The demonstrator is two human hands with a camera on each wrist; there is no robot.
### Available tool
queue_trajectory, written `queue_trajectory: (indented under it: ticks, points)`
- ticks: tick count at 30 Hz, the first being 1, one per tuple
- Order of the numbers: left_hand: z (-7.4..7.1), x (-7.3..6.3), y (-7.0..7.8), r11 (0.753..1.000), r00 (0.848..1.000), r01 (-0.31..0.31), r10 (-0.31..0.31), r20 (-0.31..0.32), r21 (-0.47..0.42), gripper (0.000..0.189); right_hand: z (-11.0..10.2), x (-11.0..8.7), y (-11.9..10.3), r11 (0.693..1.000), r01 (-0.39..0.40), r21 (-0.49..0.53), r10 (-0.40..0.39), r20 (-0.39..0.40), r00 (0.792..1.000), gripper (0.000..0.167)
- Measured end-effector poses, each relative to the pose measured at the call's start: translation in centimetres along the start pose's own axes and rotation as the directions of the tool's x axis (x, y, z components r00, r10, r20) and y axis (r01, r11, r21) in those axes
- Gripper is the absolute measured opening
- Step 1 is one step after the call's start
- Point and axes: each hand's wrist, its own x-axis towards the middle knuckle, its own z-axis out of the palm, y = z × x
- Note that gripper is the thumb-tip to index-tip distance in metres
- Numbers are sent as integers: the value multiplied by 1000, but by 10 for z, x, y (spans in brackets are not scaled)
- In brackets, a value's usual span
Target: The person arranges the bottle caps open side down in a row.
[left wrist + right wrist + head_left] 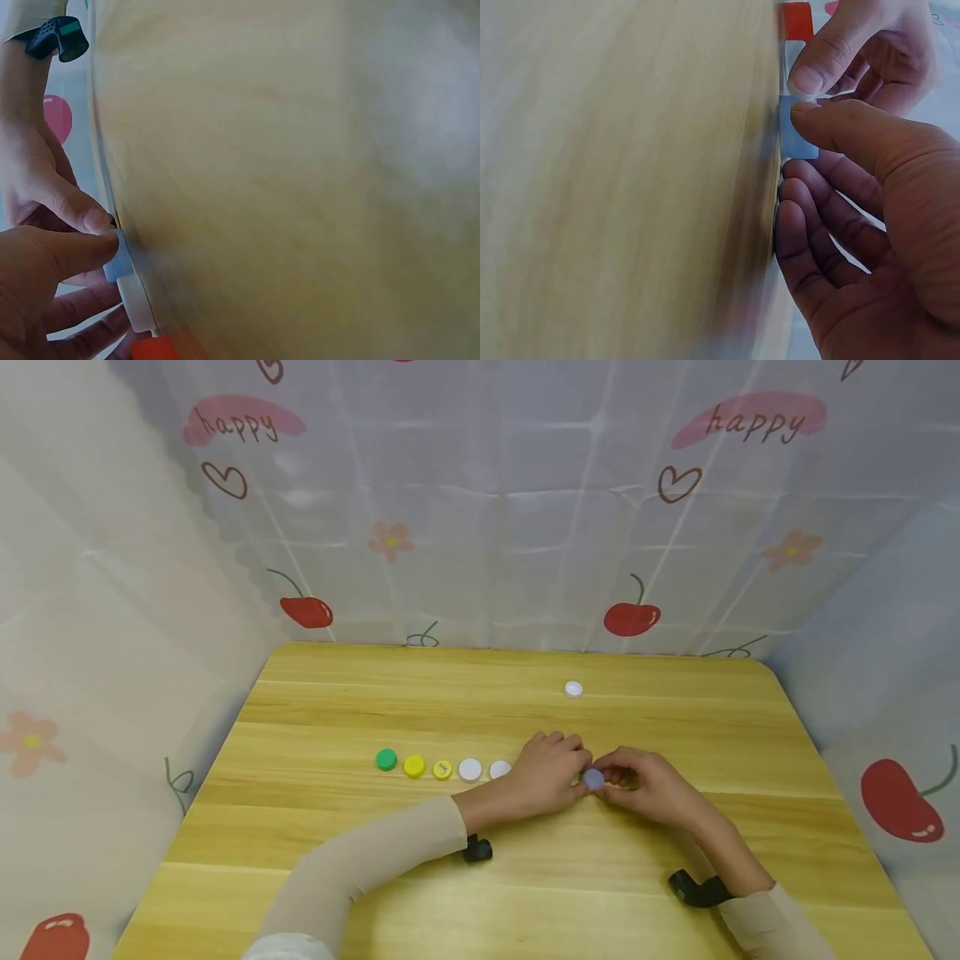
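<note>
My right hand (651, 785) pinches a small blue bottle cap (799, 139) between thumb and fingers, at the right end of a row of caps. From the other side comes my left hand (545, 772), its thumb on a white bottle cap (135, 304) beside the blue one and its fingers behind. The blue and white caps stand side by side on the table. Beyond the white one sits an orange-red cap (798, 21), hidden in the head view under my left hand.
Leftward the row runs on with white caps (470, 769), yellow caps (414, 767) and a green cap (386, 759). A lone white cap (573, 689) lies farther back on the wooden table (525, 893). A printed curtain (495, 568) encloses the back and sides.
</note>
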Motion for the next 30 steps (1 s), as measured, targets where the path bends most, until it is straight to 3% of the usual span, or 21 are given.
queue_trajectory:
  ticks: [9,12,14,16,20,22,24,26,29,30]
  points:
    - [-4,0,-6,1000,1000,2,-2,20,-10,32,-3,0,-5,1000,-28,8,27,26,999,30]
    - [-11,1,-13,993,999,0,6,48,-117,36,-7,0,-5,998,-55,26,54,41,998,32]
    - [-18,3,-20,966,998,14,3,63,-259,37,-11,2,-4,997,-72,38,71,31,997,32]
    - [-23,8,-30,906,998,42,-18,60,-422,34,-15,7,-1,994,-90,55,90,0,996,32]
    - [-27,26,-55,723,993,79,-117,-9,-686,27,-18,27,8,986,-136,91,143,-69,987,36]
    - [-27,36,-66,627,980,97,-196,-37,-773,26,-19,41,14,982,-155,111,165,-91,982,39]
    - [-25,47,-76,551,958,123,-284,-47,-826,29,-19,55,18,976,-178,124,192,-110,975,42]
    - [-22,56,-83,496,930,167,-367,-31,-852,32,-20,69,23,972,-190,137,208,-130,969,44]
    - [-16,68,-90,469,888,241,-461,-2,-850,36,-19,87,28,964,-218,152,240,-146,960,46]
    - [-14,71,-91,471,877,265,-481,7,-842,37,-19,92,30,962,-226,154,248,-145,958,47]
